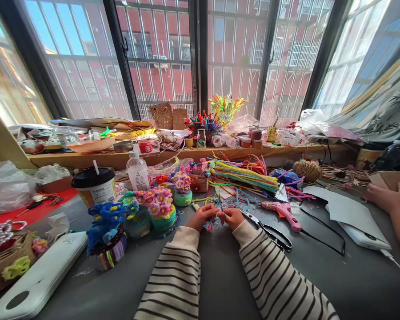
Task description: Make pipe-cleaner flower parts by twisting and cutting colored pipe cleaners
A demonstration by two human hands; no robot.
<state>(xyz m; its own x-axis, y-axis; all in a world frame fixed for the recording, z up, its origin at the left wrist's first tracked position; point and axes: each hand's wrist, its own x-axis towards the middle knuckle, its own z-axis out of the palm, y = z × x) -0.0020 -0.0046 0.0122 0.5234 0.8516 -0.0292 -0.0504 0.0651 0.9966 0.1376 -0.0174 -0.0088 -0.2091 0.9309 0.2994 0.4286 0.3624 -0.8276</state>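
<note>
My left hand (203, 217) and my right hand (232, 218) meet close together over the grey table, fingertips pinched. Between them are thin pipe cleaners (219, 194), with ends sticking up above the fingers. A small pink and blue fuzzy piece (208, 226) hangs below my left fingers. Exactly which strand each hand grips is partly hidden. Just right of my right hand lie black-handled scissors (276, 236) and a pink hot glue gun (283, 213). To the left stand pots of fuzzy flowers, one with pink blooms (160, 202) and one with blue blooms (105, 224).
A bundle of coloured pipe cleaners (246, 174) lies behind my hands. A lidded cup (95, 186), a plastic bottle (138, 171) and a white power bank (42, 278) are at left. Another person's hand (391, 198) rests at right, near white paper (340, 206). The glue gun's cord loops on the table.
</note>
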